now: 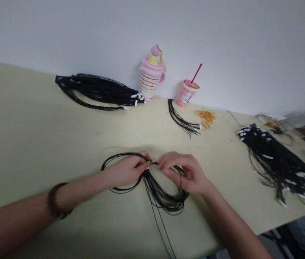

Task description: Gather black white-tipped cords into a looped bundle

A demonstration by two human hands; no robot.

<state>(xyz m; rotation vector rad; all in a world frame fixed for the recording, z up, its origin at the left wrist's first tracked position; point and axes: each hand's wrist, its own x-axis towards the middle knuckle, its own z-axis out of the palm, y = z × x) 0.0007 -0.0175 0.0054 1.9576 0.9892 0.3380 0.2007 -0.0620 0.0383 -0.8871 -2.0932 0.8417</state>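
A looped bundle of thin black cables (165, 199) lies on the table in front of me, spread into a loop on each side of its middle. Fingers and thumb of my left hand (131, 169) pinch the bundle at its crossing, where a small white piece shows. My right hand (186, 171) is just to the right, its thumb and fingertips closed on a short black cable end. Part of the right loop passes behind that hand. Two loose strands run from the bundle down toward the table's front edge.
Along the wall stand a pink-lidded striped cup (149, 82) and a pink cup with a red straw (187, 93). A tied black cable bundle (95, 91) lies back left, a smaller one (181, 120) mid-back, beside yellow rubber bands (205, 117). A large cable pile (279, 154) lies right.
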